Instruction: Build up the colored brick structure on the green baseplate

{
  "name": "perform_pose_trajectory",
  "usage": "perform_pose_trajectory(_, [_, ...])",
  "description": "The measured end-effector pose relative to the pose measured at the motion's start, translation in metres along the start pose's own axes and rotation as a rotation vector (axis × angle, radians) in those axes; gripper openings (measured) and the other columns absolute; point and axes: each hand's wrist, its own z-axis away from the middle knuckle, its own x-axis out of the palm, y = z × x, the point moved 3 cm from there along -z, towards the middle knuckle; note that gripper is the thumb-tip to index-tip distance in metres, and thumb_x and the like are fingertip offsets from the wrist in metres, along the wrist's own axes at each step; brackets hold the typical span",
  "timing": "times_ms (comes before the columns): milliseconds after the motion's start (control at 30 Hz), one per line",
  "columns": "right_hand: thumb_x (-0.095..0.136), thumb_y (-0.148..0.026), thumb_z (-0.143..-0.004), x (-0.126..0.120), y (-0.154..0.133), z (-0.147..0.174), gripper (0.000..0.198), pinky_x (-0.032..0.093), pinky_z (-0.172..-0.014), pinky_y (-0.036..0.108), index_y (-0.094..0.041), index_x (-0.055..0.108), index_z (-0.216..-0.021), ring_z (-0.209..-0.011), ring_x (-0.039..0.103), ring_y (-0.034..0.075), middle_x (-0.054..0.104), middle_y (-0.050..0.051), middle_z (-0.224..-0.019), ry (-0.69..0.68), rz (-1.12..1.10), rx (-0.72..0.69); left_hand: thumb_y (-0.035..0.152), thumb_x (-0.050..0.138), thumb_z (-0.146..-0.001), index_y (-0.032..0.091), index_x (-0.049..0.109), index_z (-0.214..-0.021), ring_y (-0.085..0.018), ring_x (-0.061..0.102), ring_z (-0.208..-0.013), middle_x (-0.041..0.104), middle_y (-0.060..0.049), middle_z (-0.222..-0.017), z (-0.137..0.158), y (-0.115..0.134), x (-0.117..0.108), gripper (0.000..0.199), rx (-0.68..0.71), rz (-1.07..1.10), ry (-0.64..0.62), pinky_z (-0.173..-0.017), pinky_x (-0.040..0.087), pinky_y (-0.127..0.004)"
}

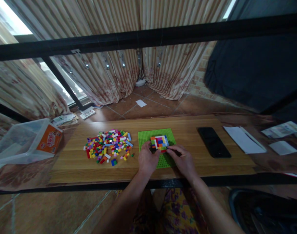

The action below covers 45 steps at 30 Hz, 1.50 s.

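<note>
Two bare forearms reach forward over the near edge of a wooden table (72,162), and the left hand (147,160) and right hand (182,160) meet at a small block build (159,143), fingers curled and pinching its near edge from either side. The build is a flat square of red, blue, yellow, orange and white bricks sitting on a green baseplate (145,136) at mid-table. A loose brick pile (108,145) lies left of the plate, a black phone (213,142) right, curtains (109,74) beyond.
</note>
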Motion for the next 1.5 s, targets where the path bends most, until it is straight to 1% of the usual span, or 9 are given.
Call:
perform_pose_trajectory(333, [0.067,-0.051,-0.074,0.004,-0.003,-0.004,0.031,0.045,-0.069,0.031,-0.02,0.068,-0.072,-0.07,0.059,0.018,0.066,0.002,-0.074,0.033,0.007,0.152,0.029,0.071,-0.071,0.017,0.058,-0.115,-0.025,0.062,-0.1,0.067,-0.011,-0.109,0.0,0.0,0.0,0.048,-0.03,0.01,0.002,-0.086,0.046,-0.035])
perform_pose_trajectory(600, [0.067,-0.053,-0.072,0.004,-0.002,-0.007,0.033,0.045,-0.066,0.03,-0.019,0.068,-0.069,-0.067,0.058,0.017,0.066,0.002,-0.07,-0.004,-0.015,0.114,0.024,0.071,-0.07,0.017,0.061,-0.108,-0.024,0.064,-0.096,0.069,-0.011,-0.104,-0.006,0.001,0.0,0.04,-0.011,-0.001,-0.031,-0.082,0.047,-0.033])
perform_pose_trajectory(667, [0.068,-0.052,-0.071,0.003,-0.002,-0.007,0.034,0.045,-0.066,0.029,-0.018,0.069,-0.07,-0.068,0.059,0.017,0.066,0.002,-0.071,-0.001,-0.069,0.113,0.025,0.071,-0.07,0.015,0.06,-0.111,-0.025,0.065,-0.096,0.07,-0.013,-0.104,-0.006,0.002,-0.001,0.044,-0.003,0.001,-0.055,-0.081,0.047,-0.034])
perform_pose_trajectory(800, [0.066,-0.054,-0.072,-0.009,0.006,-0.003,0.039,0.044,-0.065,0.028,-0.016,0.069,-0.075,-0.066,0.056,0.015,0.066,0.002,-0.07,0.153,-0.235,0.193,0.036,0.074,-0.07,0.013,0.057,-0.119,-0.026,0.066,-0.094,0.07,-0.014,-0.103,-0.004,-0.002,-0.008,0.057,0.005,0.066,-0.047,-0.08,0.048,-0.034])
perform_pose_trajectory(867, [0.067,-0.054,-0.071,-0.016,0.011,0.001,0.039,0.043,-0.063,0.027,-0.015,0.069,-0.076,-0.064,0.054,0.014,0.064,0.001,-0.068,0.24,-0.281,0.228,0.041,0.072,-0.071,0.013,0.058,-0.118,-0.023,0.067,-0.087,0.07,-0.012,-0.1,-0.001,-0.008,-0.015,0.056,0.031,0.109,-0.009,-0.076,0.048,-0.033])
perform_pose_trajectory(1000, [0.069,-0.054,-0.07,-0.029,0.015,0.015,0.039,0.041,-0.056,0.025,-0.015,0.067,-0.076,-0.06,0.052,0.014,0.062,0.001,-0.065,0.332,-0.313,0.263,0.04,0.066,-0.075,0.015,0.064,-0.104,-0.015,0.062,-0.068,0.069,-0.006,-0.087,0.012,-0.029,-0.039,0.038,0.088,0.245,0.018,-0.066,0.047,-0.028])
perform_pose_trajectory(1133, [0.068,-0.054,-0.071,-0.035,0.004,0.03,0.04,0.042,-0.057,0.026,-0.014,0.068,-0.076,-0.061,0.053,0.014,0.063,0.002,-0.067,0.36,-0.269,0.255,0.041,0.064,-0.074,0.016,0.068,-0.093,-0.016,0.063,-0.076,0.069,-0.004,-0.084,0.029,-0.059,-0.077,0.031,0.121,0.397,0.07,-0.072,0.049,-0.027])
perform_pose_trajectory(1367, [0.066,-0.054,-0.072,-0.013,-0.015,0.05,0.038,0.048,-0.067,0.029,-0.016,0.07,-0.078,-0.071,0.06,0.018,0.068,0.005,-0.074,0.234,-0.138,0.234,0.046,0.062,-0.073,0.014,0.068,-0.095,-0.018,0.064,-0.077,0.072,-0.007,-0.087,0.029,-0.115,-0.158,0.039,0.018,0.311,0.412,-0.071,0.05,-0.028])
perform_pose_trajectory(1500, [0.06,-0.05,-0.08,0.02,-0.029,0.062,0.032,0.048,-0.076,0.032,-0.019,0.071,-0.081,-0.082,0.062,0.02,0.069,0.005,-0.083,0.017,-0.043,0.096,0.04,0.057,-0.078,0.012,0.067,-0.101,-0.018,0.064,-0.073,0.071,-0.008,-0.084,0.017,-0.136,-0.19,0.037,-0.071,0.102,0.552,-0.068,0.049,-0.028])
